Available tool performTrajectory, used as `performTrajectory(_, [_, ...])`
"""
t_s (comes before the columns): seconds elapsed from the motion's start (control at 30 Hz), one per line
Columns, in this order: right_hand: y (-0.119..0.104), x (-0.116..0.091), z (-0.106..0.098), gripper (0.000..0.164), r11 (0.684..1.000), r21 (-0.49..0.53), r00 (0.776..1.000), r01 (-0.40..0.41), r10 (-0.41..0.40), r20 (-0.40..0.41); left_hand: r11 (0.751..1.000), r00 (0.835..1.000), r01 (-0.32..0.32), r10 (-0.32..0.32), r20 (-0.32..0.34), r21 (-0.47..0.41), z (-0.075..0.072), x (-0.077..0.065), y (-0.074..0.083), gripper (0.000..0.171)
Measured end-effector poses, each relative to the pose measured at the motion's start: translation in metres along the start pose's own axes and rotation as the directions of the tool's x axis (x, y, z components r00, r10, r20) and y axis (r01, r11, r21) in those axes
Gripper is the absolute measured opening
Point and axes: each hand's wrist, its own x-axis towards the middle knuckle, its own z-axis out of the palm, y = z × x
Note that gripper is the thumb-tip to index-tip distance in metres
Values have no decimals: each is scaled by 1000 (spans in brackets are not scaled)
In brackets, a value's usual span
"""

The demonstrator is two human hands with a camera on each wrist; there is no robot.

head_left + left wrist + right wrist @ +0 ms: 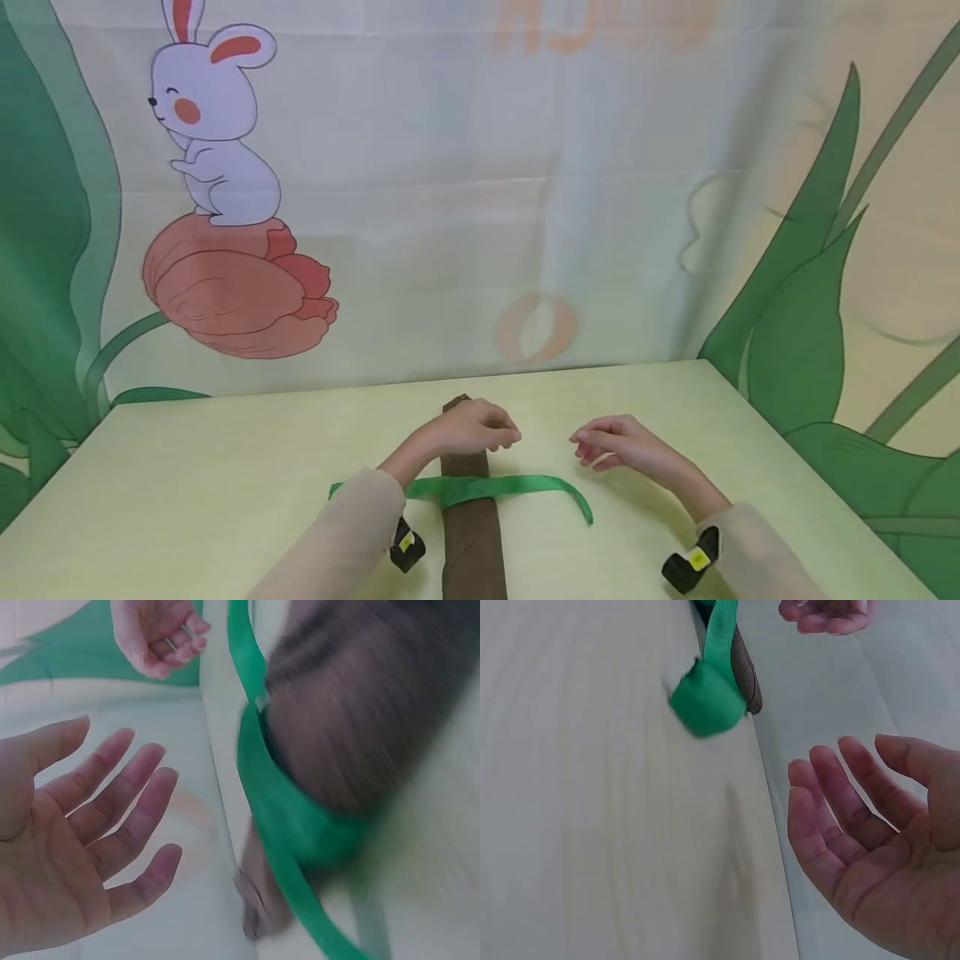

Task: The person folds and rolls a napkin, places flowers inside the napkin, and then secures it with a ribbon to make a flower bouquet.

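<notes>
A long brown fabric roll (474, 542) lies lengthwise on the table, running away from me. Around its middle passes a green ribbon (532, 483), whose two ends stretch out left and right; the right end droops toward the tabletop. My left hand (472, 427) hovers over the roll's far part, fingers loosely bent and holding nothing. To the right of the roll, my right hand (626, 443) hangs in the air, also holding nothing, its fingers relaxed and spread a little. In the left wrist view the ribbon (274, 802) wraps closely around the roll (345, 720), both partly blurred.
The pale wooden table (225, 483) reaches back to a printed cloth backdrop (420, 208) with a rabbit, flower and leaves. A small black camera sits on each wrist, the left one (407, 546) beside the roll and the right one (690, 562) over the table.
</notes>
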Motion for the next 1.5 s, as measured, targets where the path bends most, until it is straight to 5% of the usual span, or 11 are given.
performTrajectory(0.6, [-13,36,45,28,975,-213,988,65,-33,152,999,998,53,-53,-25,5,-8,-63,-55,19])
performTrajectory(1.1, [-20,45,64,12,900,-415,964,133,-20,266,995,995,95,-95,9,17,-1,-68,-65,18])
performTrajectory(1.5, [-22,34,58,3,851,-507,959,138,13,283,992,993,114,-115,19,59,-5,-83,-69,8])
